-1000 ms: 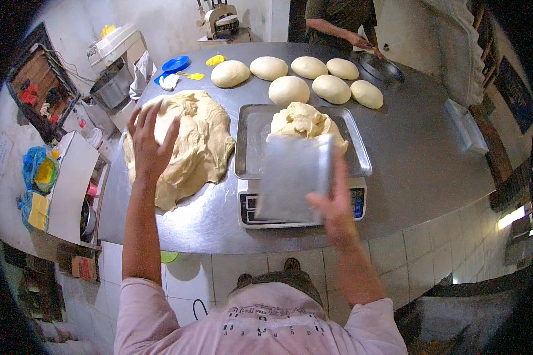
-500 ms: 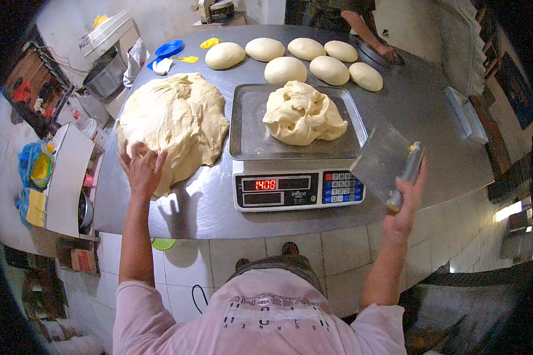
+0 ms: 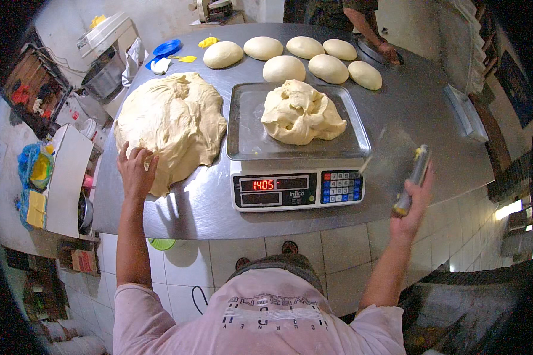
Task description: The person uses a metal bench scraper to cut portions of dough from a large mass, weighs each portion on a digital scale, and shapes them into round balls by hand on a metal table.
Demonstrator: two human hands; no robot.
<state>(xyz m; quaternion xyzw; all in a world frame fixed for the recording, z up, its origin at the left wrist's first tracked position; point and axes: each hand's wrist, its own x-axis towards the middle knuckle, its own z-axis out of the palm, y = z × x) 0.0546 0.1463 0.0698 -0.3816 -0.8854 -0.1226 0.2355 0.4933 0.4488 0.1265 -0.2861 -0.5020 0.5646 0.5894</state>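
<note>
My left hand (image 3: 137,171) rests with fingers apart on the near left edge of a large, soft mass of pale dough (image 3: 172,121). In my right hand (image 3: 417,195) is a bench scraper, gripped by its grey handle (image 3: 413,180); its wide blade, pointing toward the scale, is smeared by motion. Between my hands stands a white digital scale (image 3: 251,204) with lit red digits. On its metal tray (image 3: 243,145) lies a rough, folded lump of dough (image 3: 302,115), which neither hand touches.
Several smooth dough balls (image 3: 282,69) sit along the table's far side. Behind the big dough lie a blue lid (image 3: 167,47) and a yellow scraper (image 3: 188,58). At the far right another person's hand (image 3: 389,53) is by a dark round pan (image 3: 370,52).
My right hand has moved slightly right with the bench scraper, and its blade has tilted. The reading on the scale has changed slightly. My left hand stays at the big dough.
</note>
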